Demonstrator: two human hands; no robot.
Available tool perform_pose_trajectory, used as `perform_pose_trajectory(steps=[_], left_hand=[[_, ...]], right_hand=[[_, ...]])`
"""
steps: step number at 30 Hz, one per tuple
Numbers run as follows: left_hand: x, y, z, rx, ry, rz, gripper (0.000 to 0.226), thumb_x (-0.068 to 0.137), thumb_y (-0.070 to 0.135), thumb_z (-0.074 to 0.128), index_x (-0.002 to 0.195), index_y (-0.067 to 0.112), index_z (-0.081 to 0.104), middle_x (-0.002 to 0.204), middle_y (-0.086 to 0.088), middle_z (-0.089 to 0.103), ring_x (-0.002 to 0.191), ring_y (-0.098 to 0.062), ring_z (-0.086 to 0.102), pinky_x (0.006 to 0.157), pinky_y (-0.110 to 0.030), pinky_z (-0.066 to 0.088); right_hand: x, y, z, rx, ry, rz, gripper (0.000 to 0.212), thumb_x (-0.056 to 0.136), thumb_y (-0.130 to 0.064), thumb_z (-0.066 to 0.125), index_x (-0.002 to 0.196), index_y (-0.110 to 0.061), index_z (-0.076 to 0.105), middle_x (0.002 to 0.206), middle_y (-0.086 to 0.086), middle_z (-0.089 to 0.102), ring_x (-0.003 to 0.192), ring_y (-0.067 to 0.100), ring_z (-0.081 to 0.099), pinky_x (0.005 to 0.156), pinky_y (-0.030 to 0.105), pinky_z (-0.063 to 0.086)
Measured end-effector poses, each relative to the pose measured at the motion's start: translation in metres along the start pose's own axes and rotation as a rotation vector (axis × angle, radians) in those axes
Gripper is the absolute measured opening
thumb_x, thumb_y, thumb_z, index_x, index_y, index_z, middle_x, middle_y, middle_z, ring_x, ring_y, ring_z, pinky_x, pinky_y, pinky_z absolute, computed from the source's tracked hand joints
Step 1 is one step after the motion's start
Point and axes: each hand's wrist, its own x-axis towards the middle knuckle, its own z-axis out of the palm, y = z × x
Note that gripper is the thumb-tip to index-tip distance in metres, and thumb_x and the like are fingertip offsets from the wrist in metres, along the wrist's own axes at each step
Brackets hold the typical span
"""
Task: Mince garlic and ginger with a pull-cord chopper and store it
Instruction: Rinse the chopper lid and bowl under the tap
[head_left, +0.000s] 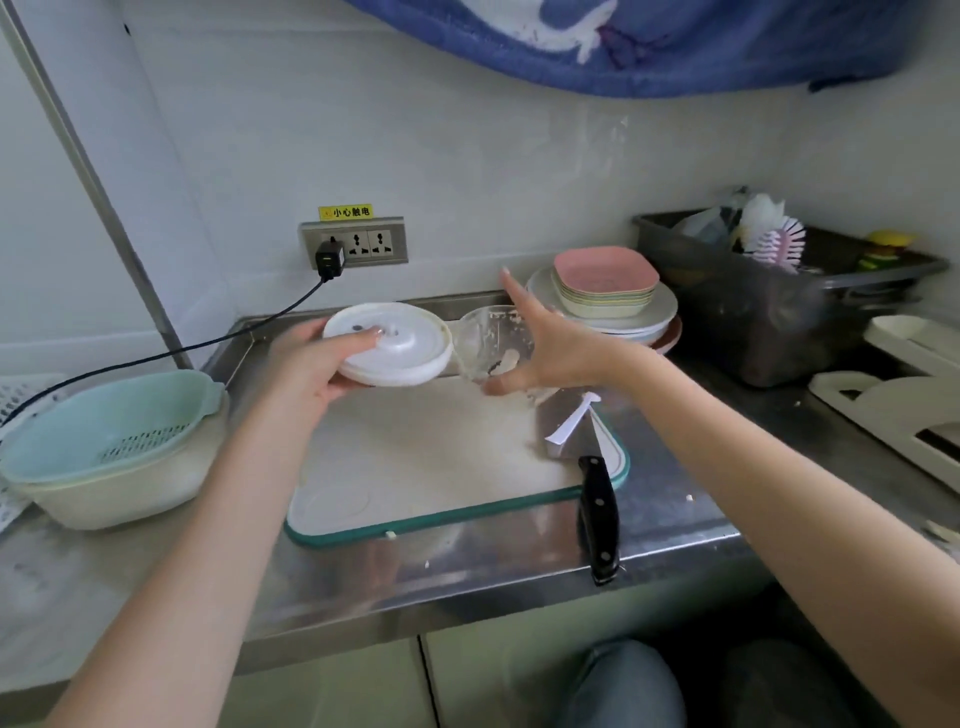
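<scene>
Chopper lid (390, 343), a round, smooth white plastic disc, is gripped by the left hand (311, 364) above the green-rimmed cutting board (431, 467). Beside it, the right hand (545, 348), fingers spread, reaches around the clear residue-smeared chopper bowl (485, 338).

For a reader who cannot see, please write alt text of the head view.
A person's left hand holds the white chopper lid over a cutting board, while the open right hand reaches for the clear chopper bowl. A black-handled knife lies on the board's right edge, and stacked plates stand behind.
</scene>
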Motion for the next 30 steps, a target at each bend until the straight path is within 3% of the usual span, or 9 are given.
perform_pose_trajectory(steps=[2, 5, 9, 11, 17, 19, 21, 26, 30], left_hand=[[-0.003, 0.018, 0.022, -0.014, -0.028, 0.035, 0.028, 0.078, 0.001, 0.074, 0.102, 0.013, 0.066, 0.098, -0.006, 0.069, 0.088, -0.019, 0.067, 0.054, -0.030, 0.059], [-0.011, 0.042, 0.068, 0.006, -0.182, 0.058, 0.018, 0.080, 0.004, 0.073, 0.090, 0.018, 0.066, 0.085, -0.001, 0.070, 0.077, -0.015, 0.066, 0.049, -0.024, 0.056], [-0.041, 0.051, 0.153, 0.073, -0.474, 0.066, 0.016, 0.080, 0.005, 0.072, 0.087, 0.018, 0.066, 0.062, 0.008, 0.071, 0.057, -0.007, 0.067, 0.048, -0.021, 0.055], [-0.064, 0.046, 0.204, 0.065, -0.633, 0.036, 0.017, 0.081, 0.002, 0.069, 0.093, 0.013, 0.067, 0.065, 0.003, 0.072, 0.055, -0.008, 0.068, 0.048, -0.023, 0.055], [-0.187, 0.015, 0.349, -0.039, -1.089, -0.135, 0.030, 0.081, 0.003, 0.069, 0.111, 0.006, 0.063, 0.084, -0.007, 0.073, 0.063, -0.015, 0.071, 0.049, -0.029, 0.056], [-0.233, 0.004, 0.388, -0.058, -1.135, -0.098, 0.060, 0.067, 0.011, 0.082, 0.121, 0.006, 0.059, 0.103, -0.010, 0.070, 0.081, -0.022, 0.071, 0.057, -0.033, 0.058], [-0.276, -0.008, 0.424, -0.088, -1.150, -0.069, 0.076, 0.056, 0.012, 0.087, 0.126, 0.011, 0.056, 0.114, -0.009, 0.066, 0.096, -0.028, 0.067, 0.069, -0.041, 0.059], [-0.368, -0.049, 0.505, -0.113, -1.158, 0.028, 0.073, 0.066, 0.009, 0.087, 0.130, 0.009, 0.052, 0.121, -0.005, 0.060, 0.113, -0.023, 0.058, 0.097, -0.042, 0.051], [-0.409, -0.106, 0.551, -0.030, -1.129, -0.075, 0.072, 0.069, 0.016, 0.084, 0.130, 0.007, 0.048, 0.118, 0.001, 0.057, 0.113, -0.020, 0.057, 0.099, -0.038, 0.049]], right_hand=[[-0.019, 0.001, -0.028, -0.070, 0.065, 0.016, 0.136, 0.035, -0.079, 0.071, 0.119, -0.067, -0.035, 0.158, 0.005, 0.015, 0.145, 0.035, 0.009, 0.114, 0.054, 0.019], [-0.071, 0.014, -0.067, -0.104, 0.206, 0.092, 0.134, 0.047, -0.068, 0.073, 0.128, -0.060, -0.033, 0.155, 0.008, 0.016, 0.139, 0.040, 0.019, 0.112, 0.051, 0.022], [-0.174, 0.040, -0.114, -0.009, 0.261, 0.197, 0.135, 0.044, -0.066, 0.077, 0.128, -0.063, -0.029, 0.159, -0.007, 0.001, 0.146, 0.021, 0.008, 0.117, 0.047, 0.017], [-0.235, 0.051, -0.134, -0.018, 0.236, 0.286, 0.135, 0.052, -0.060, 0.082, 0.133, -0.059, -0.027, 0.157, -0.017, -0.004, 0.145, 0.011, 0.004, 0.119, 0.044, 0.013], [-0.413, 0.080, -0.179, -0.035, 0.335, 0.711, 0.125, 0.058, -0.046, 0.078, 0.141, -0.055, -0.015, 0.157, -0.007, 0.014, 0.136, 0.013, 0.026, 0.114, 0.033, 0.022], [-0.457, 0.102, -0.182, -0.074, 0.399, 0.840, 0.131, 0.047, -0.057, 0.080, 0.142, -0.055, -0.011, 0.156, -0.005, 0.015, 0.138, 0.011, 0.021, 0.115, 0.032, 0.017], [-0.492, 0.136, -0.179, -0.126, 0.408, 0.981, 0.138, 0.035, -0.075, 0.077, 0.139, -0.060, -0.012, 0.159, 0.002, 0.009, 0.144, 0.025, 0.015, 0.118, 0.045, 0.015], [-0.532, 0.231, -0.142, -0.115, 0.217, 1.305, 0.146, 0.026, -0.085, 0.069, 0.146, -0.044, -0.004, 0.158, 0.015, 0.004, 0.144, 0.036, 0.012, 0.117, 0.049, 0.017], [-0.533, 0.290, -0.108, -0.013, 0.132, 1.445, 0.137, 0.043, -0.072, 0.077, 0.151, -0.030, 0.004, 0.156, 0.021, 0.001, 0.141, 0.046, 0.009, 0.115, 0.056, 0.017]])
